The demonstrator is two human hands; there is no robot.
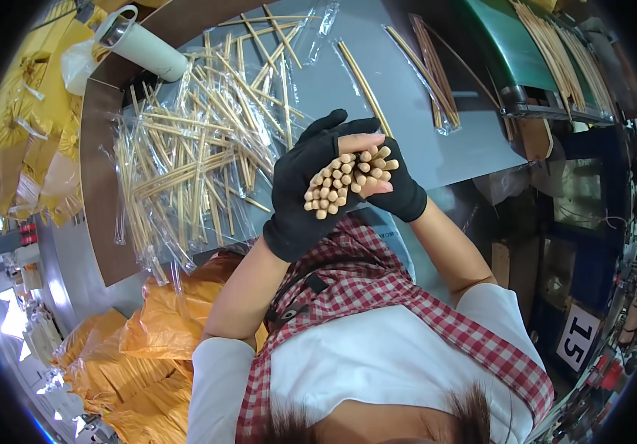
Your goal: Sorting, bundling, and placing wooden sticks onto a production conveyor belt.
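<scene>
A thick bundle of pale wooden chopsticks (333, 185) is gripped between my two hands, its rounded ends pointing up toward me. My left hand (300, 174), in a black glove with bare fingertips, wraps the bundle's left side with the thumb across the top. On the other side, my right hand (401, 181), gloved the same way, closes around it, bare thumb and fingertip showing. The far length of the bundle is hidden behind the hands. Just beyond them, a pair of chopsticks (363, 85) in a clear sleeve lies on the grey table (444, 159).
Left of my hands is a heap of plastic-sleeved chopsticks (185, 148) within a brown board edge (100, 177). A pale cup (145, 50) lies behind it. Darker sticks (433, 70) lie at far right, near a green conveyor belt (492, 37). Orange bags (163, 318) stand lower left.
</scene>
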